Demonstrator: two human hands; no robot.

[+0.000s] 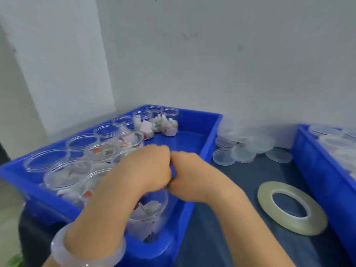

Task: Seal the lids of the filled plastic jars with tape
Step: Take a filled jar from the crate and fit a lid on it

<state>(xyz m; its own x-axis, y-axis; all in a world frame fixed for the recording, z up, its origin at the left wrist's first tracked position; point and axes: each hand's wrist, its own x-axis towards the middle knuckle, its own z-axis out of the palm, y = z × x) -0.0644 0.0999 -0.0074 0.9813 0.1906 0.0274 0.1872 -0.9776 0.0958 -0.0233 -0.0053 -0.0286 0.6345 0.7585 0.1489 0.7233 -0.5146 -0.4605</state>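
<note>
A clear plastic jar filled with pale and red pieces stands at the near right corner of a blue bin. My left hand and my right hand meet knuckle to knuckle right over the jar's top, fingers curled down round it. The lid and rim are hidden under the hands. A flat roll of pale clear tape lies on the dark table to the right, apart from both hands. Several more filled jars stand in rows in the bin.
Loose clear lids are heaped on the table behind the tape. A second blue bin holding more lids runs along the right edge. White walls close the corner behind. A pale bangle sits on my left wrist.
</note>
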